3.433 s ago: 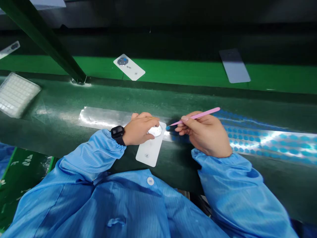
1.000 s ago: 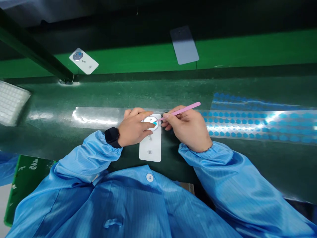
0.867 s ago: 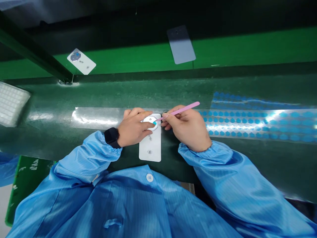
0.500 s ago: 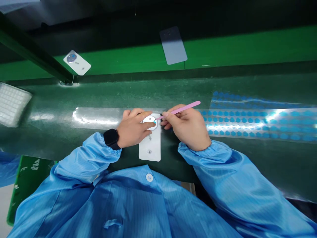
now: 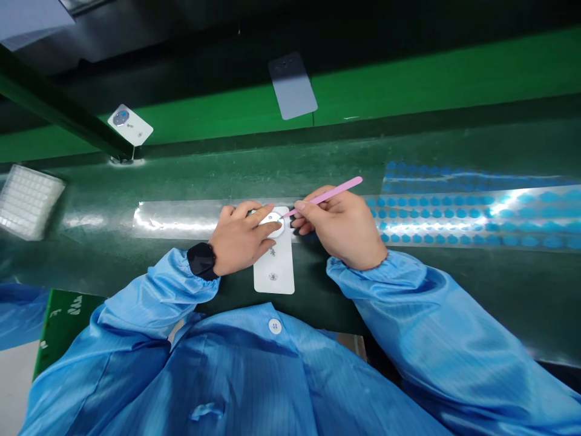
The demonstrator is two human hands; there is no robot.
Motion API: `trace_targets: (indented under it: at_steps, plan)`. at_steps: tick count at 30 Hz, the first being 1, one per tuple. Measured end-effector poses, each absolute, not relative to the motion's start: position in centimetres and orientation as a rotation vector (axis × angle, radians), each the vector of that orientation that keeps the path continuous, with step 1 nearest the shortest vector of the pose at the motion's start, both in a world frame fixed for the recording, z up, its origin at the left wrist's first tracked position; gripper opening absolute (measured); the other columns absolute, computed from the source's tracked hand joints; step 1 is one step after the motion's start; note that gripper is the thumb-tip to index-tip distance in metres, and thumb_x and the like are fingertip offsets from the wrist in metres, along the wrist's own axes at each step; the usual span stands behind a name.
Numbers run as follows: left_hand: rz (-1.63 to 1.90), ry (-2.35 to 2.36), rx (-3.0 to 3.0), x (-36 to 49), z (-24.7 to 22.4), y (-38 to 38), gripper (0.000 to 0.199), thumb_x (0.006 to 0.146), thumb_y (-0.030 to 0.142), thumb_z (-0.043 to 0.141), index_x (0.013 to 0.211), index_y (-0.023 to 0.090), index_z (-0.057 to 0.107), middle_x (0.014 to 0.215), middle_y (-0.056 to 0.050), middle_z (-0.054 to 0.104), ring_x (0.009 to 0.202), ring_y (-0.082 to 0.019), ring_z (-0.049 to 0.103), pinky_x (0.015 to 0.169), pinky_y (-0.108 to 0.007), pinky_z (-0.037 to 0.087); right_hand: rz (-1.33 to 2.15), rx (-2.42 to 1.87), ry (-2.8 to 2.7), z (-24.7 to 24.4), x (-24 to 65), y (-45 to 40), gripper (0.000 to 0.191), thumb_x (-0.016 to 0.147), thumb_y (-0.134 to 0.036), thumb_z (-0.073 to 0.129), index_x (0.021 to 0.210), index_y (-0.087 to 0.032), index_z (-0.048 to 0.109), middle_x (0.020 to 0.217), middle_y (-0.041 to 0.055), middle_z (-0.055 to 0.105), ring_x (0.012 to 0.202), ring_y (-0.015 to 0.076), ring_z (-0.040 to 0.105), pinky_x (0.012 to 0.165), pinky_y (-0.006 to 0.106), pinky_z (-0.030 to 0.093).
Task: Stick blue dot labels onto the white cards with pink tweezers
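Note:
My left hand [image 5: 240,233] holds a white rectangular card [image 5: 273,269] flat on the green bench, its fingers over the card's upper end. A round white-rimmed lens piece [image 5: 272,221] sits in that end, partly hidden by my left thumb and finger. My right hand [image 5: 340,227] pinches pink tweezers [image 5: 324,198], whose tips reach the lens piece's right edge. Anything held in the tips is too small to tell. A black watch [image 5: 202,260] sits on my left wrist.
A clear film strip with rows of blue dots [image 5: 467,218] runs right along the bench, and a bare film stretch [image 5: 177,219] runs left. A white tray [image 5: 29,201] sits far left. A white card [image 5: 130,125] and a grey-blue card [image 5: 292,85] lie on the green belt beyond a dark green beam [image 5: 59,103].
The cards on the green belt have moved left. The tweezers tips have shifted along the lens piece, and the blue spot seen there earlier no longer shows clearly.

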State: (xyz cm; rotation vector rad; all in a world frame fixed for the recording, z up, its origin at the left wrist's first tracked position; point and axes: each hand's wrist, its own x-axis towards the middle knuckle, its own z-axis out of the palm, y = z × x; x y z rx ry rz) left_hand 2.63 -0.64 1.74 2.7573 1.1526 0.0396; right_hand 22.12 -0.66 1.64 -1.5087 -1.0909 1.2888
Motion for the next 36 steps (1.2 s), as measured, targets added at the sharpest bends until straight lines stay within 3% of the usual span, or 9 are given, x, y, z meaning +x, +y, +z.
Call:
trace_targets:
  at_steps: [22, 36]
  plan:
    - [-0.009, 1.194, 2.785, 2.64, 1.80, -0.29, 0.028, 0.091, 0.040, 0.057, 0.116, 0.031, 0.068, 0.137, -0.004, 0.058, 0.118, -0.029, 0.047, 0.082, -0.043, 0.046, 1.350, -1.478, -1.062, 1.46, 22.19, -0.33, 0.019, 0.079, -0.029, 0.076, 0.071, -0.016, 0.063, 0.058, 0.0028, 0.066, 0.045, 0.0143, 0.061, 0.042, 0.022, 0.051]
    - [0.076, 1.199, 2.741, 2.68, 1.55, 0.00, 0.027, 0.089, 0.039, 0.061, 0.113, 0.029, 0.070, 0.134, -0.004, 0.060, 0.117, -0.028, 0.047, 0.091, -0.044, 0.047, 1.368, -1.500, -1.056, 1.62, 22.13, -0.25, 0.015, 0.081, -0.020, 0.072, 0.072, -0.014, 0.063, 0.058, 0.0042, 0.066, 0.046, 0.0138, 0.060, 0.043, 0.021, 0.051]
